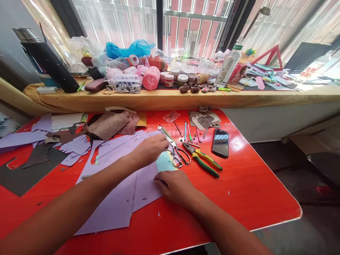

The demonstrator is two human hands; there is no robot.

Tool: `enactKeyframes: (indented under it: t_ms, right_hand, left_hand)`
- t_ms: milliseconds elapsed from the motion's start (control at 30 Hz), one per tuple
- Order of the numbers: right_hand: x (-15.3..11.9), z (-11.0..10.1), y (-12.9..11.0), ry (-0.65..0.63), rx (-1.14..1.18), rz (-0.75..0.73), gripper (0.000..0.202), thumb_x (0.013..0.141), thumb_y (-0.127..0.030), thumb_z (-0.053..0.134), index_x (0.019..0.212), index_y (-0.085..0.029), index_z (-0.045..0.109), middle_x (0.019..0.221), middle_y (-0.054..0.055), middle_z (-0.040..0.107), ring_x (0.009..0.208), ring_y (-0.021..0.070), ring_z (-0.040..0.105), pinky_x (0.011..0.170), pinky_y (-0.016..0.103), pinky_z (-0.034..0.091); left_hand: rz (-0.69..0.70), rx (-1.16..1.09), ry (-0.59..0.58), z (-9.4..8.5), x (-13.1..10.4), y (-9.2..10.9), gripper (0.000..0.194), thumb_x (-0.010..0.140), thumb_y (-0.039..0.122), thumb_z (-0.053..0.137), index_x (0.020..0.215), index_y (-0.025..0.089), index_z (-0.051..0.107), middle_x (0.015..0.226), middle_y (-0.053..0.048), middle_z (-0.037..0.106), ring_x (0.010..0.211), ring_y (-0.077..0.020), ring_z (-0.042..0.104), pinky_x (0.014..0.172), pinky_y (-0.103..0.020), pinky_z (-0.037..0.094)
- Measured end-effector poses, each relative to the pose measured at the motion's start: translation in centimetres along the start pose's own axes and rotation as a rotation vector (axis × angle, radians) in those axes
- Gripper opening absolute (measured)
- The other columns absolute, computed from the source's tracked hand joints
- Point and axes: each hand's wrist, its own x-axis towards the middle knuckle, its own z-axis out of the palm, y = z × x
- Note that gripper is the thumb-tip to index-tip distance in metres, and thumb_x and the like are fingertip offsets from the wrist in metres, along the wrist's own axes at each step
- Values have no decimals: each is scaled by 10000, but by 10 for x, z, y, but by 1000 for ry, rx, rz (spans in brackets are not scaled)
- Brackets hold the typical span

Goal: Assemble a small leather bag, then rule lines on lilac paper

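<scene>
My left hand point(152, 148) reaches across the purple sheets point(117, 207), its fingers curled together beside the silver scissors point(173, 143). A thin greyish thing shows by its fingertips, too small to name. Lower down, my right hand point(175, 187) rests at the right edge of the sheets, fingers bent and closed. Something small and dark shows between its thumb and forefinger, mostly hidden. Between the two hands lies a light blue paper pad point(163, 161). Pliers with green and yellow handles point(204, 162) lie right of the scissors. A clear ruler point(119, 148) lies on the purple paper.
A black phone point(220, 142) lies at the right, near several pens point(189, 131). Brown leather pieces point(109, 124) and paper cut-outs point(76, 148) cover the left. Grey scraps point(205, 119) lie at the back. The crowded windowsill holds jars point(169, 80) and a black flask point(50, 62).
</scene>
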Motion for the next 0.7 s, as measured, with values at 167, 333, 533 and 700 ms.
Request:
enactKeyframes:
  t_ms: [167,333,533,700]
  right_hand:
    - [0,-5,-1,-10,-50,-12,168,1079,-293,611,1113,-233,765,1017,34,825,858,203,734,674,301,380]
    - [-2,-9,-2,-50,-87,-49,196,1091,-328,593,1085,-196,738,956,56,790,813,203,696,659,302,379]
    - [-1,-10,-5,-60,-134,-68,223,1103,-335,550,1044,-195,714,964,52,785,808,208,704,664,307,415]
    - [-1,-5,-8,7,-57,-48,150,1037,-253,605,1068,-177,731,920,44,793,754,214,698,637,309,434]
  left_hand:
    - [133,25,-48,28,65,23,201,1022,65,533,964,171,694,1016,-93,669,944,-232,636,804,-327,478]
    - [184,50,-80,43,80,23,208,991,32,549,993,169,706,1003,-105,663,941,-251,642,799,-349,490]
    - [141,36,-60,40,85,22,216,1027,102,530,959,174,723,962,-102,689,918,-246,663,799,-357,493]
    - [0,-2,4,47,133,63,178,1064,266,548,1073,180,702,1053,-122,708,993,-264,675,830,-364,502]
